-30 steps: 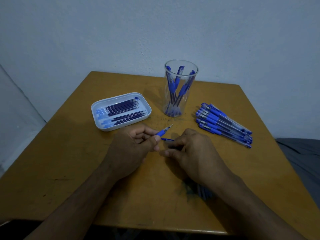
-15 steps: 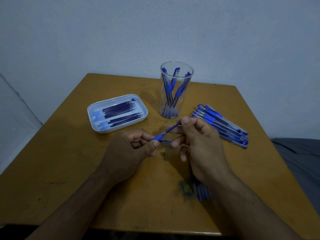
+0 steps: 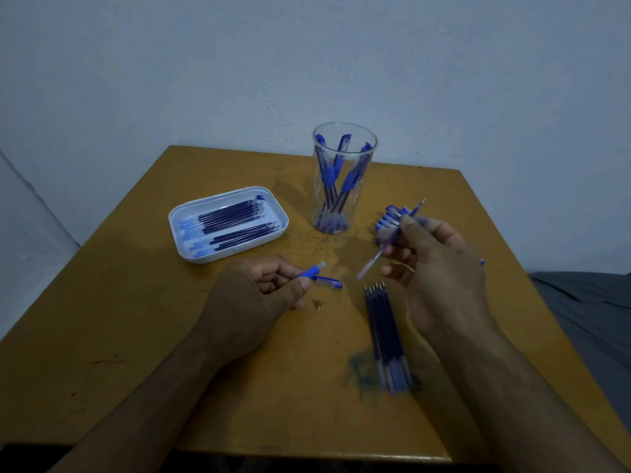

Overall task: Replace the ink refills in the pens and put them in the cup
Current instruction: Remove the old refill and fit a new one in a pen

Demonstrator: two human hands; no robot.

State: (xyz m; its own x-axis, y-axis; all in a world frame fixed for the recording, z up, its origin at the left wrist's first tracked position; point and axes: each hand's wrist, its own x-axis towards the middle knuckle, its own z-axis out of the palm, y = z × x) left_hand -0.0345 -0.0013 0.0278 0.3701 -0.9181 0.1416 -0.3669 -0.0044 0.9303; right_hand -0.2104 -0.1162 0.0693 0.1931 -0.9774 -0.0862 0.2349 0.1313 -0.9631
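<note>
My left hand (image 3: 252,298) grips the pen barrel (image 3: 309,272) low over the table (image 3: 136,319); right hand (image 3: 433,264) pinches the pulled refill (image 3: 389,240), raised just right of the cup (image 3: 343,179).

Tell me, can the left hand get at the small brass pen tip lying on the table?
Probably not yet: the small brass pen tip lies bare right beside the left hand, but that hand grips the blue pen barrel.
</note>
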